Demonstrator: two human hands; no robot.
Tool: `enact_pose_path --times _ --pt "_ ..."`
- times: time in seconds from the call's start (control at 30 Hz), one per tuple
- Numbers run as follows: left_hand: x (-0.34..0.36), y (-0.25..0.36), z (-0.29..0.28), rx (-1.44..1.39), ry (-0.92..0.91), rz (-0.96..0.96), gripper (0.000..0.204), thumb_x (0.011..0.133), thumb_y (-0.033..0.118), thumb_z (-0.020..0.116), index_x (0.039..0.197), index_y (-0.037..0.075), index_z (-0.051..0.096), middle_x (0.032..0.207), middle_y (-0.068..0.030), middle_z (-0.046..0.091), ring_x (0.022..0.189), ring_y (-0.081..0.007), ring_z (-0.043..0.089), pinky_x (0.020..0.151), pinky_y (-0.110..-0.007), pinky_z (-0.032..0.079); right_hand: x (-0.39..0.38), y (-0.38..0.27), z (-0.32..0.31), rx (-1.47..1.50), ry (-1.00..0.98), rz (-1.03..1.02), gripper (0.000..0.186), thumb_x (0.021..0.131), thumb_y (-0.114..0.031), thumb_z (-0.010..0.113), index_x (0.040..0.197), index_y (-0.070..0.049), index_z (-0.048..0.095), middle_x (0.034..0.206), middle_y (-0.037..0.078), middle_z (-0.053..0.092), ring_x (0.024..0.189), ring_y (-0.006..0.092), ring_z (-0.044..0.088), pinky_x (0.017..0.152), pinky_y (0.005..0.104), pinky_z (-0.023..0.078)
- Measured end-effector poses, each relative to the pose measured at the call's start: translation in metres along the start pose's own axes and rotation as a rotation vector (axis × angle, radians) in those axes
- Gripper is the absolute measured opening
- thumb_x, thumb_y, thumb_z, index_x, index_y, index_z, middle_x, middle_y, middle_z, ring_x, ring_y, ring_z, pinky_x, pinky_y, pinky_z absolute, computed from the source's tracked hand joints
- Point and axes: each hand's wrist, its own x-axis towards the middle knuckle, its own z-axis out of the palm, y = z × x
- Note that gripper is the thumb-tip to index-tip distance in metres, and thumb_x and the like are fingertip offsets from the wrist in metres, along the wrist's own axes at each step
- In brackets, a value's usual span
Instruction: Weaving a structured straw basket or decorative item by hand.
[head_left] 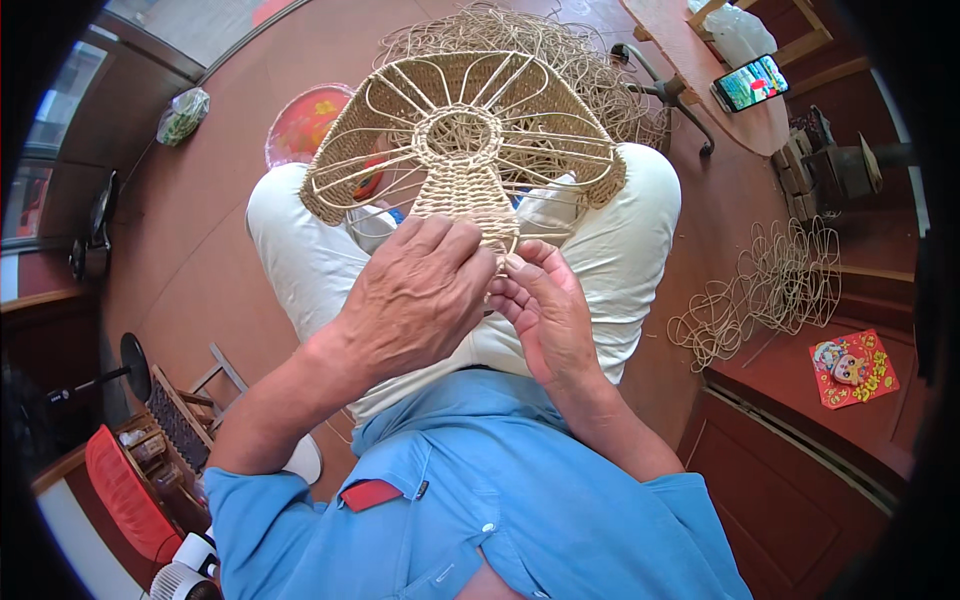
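A fan-shaped woven piece point(466, 192) of tan cord lies across my lap, its wide curved rim away from me. Bare ribs and loops spread from a round ring point(457, 137) at its middle, and a tightly woven neck narrows toward me. My left hand point(420, 285) is closed over the left side of the neck's near end, its fingertips hidden behind the knuckles. Against the right edge of that end, my right hand point(545, 310) pinches a tan cord point(508, 256) between thumb and fingers. My hands nearly touch, covering the tip of the neck.
Beyond my knees lies a big tangled heap of tan cord point(560, 60). A smaller looped bundle point(765, 290) rests at the right. A phone point(750, 83) stands on a table edge point(690, 60) at the upper right. A pink round container point(305, 120) sits left of the woven piece.
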Motion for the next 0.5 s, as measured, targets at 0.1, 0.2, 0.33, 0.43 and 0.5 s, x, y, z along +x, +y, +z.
enact_pose_path --times 0.1,0.2,0.33,0.43,0.5 --pt "-0.023 -0.013 -0.011 -0.041 -0.156 -0.050 0.017 0.083 0.015 0.068 0.093 0.004 0.058 0.100 -0.0118 0.057 0.096 -0.0301 0.057 0.087 -0.043 0.045 -0.002 -0.002 0.004 0.024 0.019 0.001 0.035 0.099 -0.015 0.071 0.125 -0.009 0.048 0.113 0.009 0.066 0.095 0.0176 0.068 0.084 0.0341 0.056" --pt "-0.040 -0.024 -0.015 -0.016 -0.134 -0.111 0.013 0.086 0.015 0.064 0.094 0.005 0.060 0.102 -0.0111 0.058 0.097 -0.0287 0.057 0.086 -0.042 0.045 0.004 -0.005 0.007 0.006 -0.028 0.022 0.043 0.097 -0.019 0.073 0.129 -0.005 0.048 0.119 0.010 0.066 0.100 0.0183 0.067 0.087 0.0362 0.055" --pt "-0.060 -0.040 -0.019 0.098 -0.115 -0.172 0.010 0.091 0.015 0.061 0.097 0.008 0.063 0.104 -0.0105 0.059 0.096 -0.0267 0.059 0.086 -0.041 0.046 0.015 -0.007 0.009 -0.195 -0.075 0.003 0.051 0.095 -0.015 0.076 0.135 0.000 0.047 0.118 0.010 0.069 0.098 0.0150 0.068 0.083 0.0311 0.057" --pt "-0.071 -0.062 -0.030 0.210 -0.107 -0.255 0.009 0.093 0.017 0.063 0.095 0.009 0.063 0.100 -0.0087 0.061 0.093 -0.0257 0.062 0.083 -0.041 0.047 0.018 -0.009 0.007 -0.303 -0.081 -0.024 0.054 0.093 -0.012 0.077 0.136 0.001 0.047 0.117 0.010 0.070 0.097 0.0128 0.069 0.080 0.0274 0.057" --pt "-0.070 -0.078 -0.038 0.236 -0.077 -0.345 0.011 0.094 0.018 0.066 0.094 0.007 0.063 0.095 -0.0101 0.063 0.086 -0.0303 0.062 0.076 -0.043 0.048 0.019 -0.007 0.004 -0.355 -0.084 -0.015 0.055 0.093 -0.010 0.077 0.136 0.002 0.047 0.116 0.010 0.071 0.096 0.0119 0.069 0.079 0.0258 0.058"
